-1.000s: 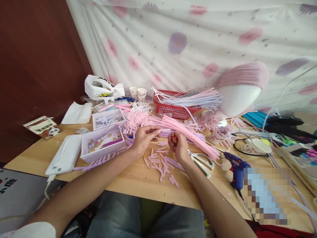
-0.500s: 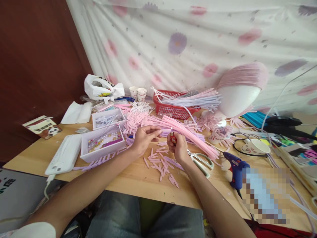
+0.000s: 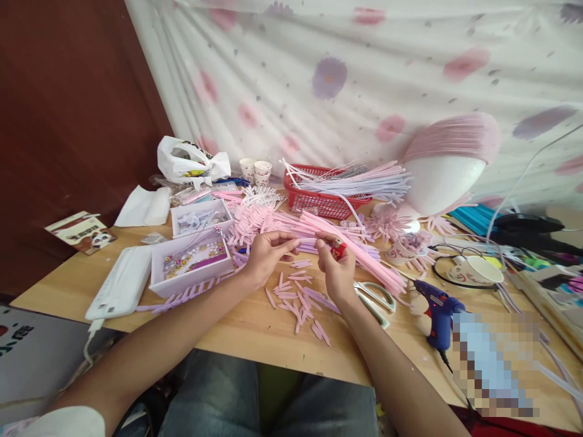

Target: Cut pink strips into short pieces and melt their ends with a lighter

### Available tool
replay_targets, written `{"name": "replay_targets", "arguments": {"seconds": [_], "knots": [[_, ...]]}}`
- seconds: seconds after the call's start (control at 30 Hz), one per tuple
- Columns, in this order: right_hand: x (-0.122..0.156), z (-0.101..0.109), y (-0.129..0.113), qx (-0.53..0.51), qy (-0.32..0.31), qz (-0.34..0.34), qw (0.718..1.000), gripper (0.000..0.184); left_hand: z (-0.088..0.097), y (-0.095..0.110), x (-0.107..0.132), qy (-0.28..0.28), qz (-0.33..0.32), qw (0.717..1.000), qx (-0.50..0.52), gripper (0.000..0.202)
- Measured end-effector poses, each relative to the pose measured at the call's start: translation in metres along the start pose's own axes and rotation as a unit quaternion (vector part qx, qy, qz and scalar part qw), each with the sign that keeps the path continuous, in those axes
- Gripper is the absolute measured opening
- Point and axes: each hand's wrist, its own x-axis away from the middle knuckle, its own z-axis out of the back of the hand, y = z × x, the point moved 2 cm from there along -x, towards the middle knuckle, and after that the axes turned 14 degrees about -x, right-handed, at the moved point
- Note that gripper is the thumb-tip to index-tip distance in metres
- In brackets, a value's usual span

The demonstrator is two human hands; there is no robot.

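A short pale pink pipe cleaner piece (image 3: pixel 308 242) stretches between my two hands above the table. My left hand (image 3: pixel 268 255) is closed, pinching its left end with thumb and fingertips. At the other end, the thumb and forefinger of my right hand (image 3: pixel 336 262) close on the tip. A red lighter (image 3: pixel 338 249) with a metal top is tucked in that same hand; no flame shows. Below the hands lie many short pink pointed pieces (image 3: pixel 296 297). Long pink pipe cleaners (image 3: pixel 359 252) run in a bundle just behind my right hand.
Scissors (image 3: pixel 376 297) lie right of my right hand, with a blue glue gun (image 3: pixel 437 309) farther right. A white box of beads (image 3: pixel 191 267) and a power bank (image 3: pixel 119 282) stand left. Behind are a red basket (image 3: pixel 314 200) and a white head form (image 3: pixel 444 182).
The flame at the lighter is gone. My right hand has turned the lighter back into its palm and brought thumb and forefinger onto the pipe cleaner's right end. My left hand stays nearly still.
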Motion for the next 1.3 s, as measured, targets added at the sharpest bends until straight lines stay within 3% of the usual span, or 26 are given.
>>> {"name": "replay_targets", "arguments": {"seconds": [0.17,0.37,0.53,0.73,0.87,1.13,1.3], "knots": [[0.0,0.003,0.001,0.041,0.033,0.034,0.998,0.036,-0.002,0.001,0.001,-0.009,0.012,1.0,0.002,0.037],[0.0,0.006,0.006,-0.008,0.041,0.009,0.999,0.04,-0.001,0.0,0.001,-0.003,0.005,1.0,-0.004,0.035],[0.002,0.003,0.004,0.03,0.018,0.013,0.999,0.037,-0.002,0.002,0.002,-0.01,-0.004,1.0,-0.019,0.032],[0.003,0.005,0.005,0.004,0.042,-0.005,0.999,0.048,-0.002,0.001,0.002,-0.019,0.008,1.0,-0.015,0.033],[0.001,0.006,0.01,-0.015,0.024,-0.032,0.999,0.044,-0.002,0.001,0.002,-0.017,0.003,1.0,-0.014,0.032],[0.003,0.005,0.008,0.014,-0.003,-0.013,1.0,0.03,-0.002,0.001,0.002,-0.016,0.003,1.0,-0.023,0.034],[0.003,0.006,0.008,0.007,-0.001,-0.026,1.0,0.033,-0.002,0.003,0.003,-0.013,0.004,1.0,-0.015,0.033]]}}
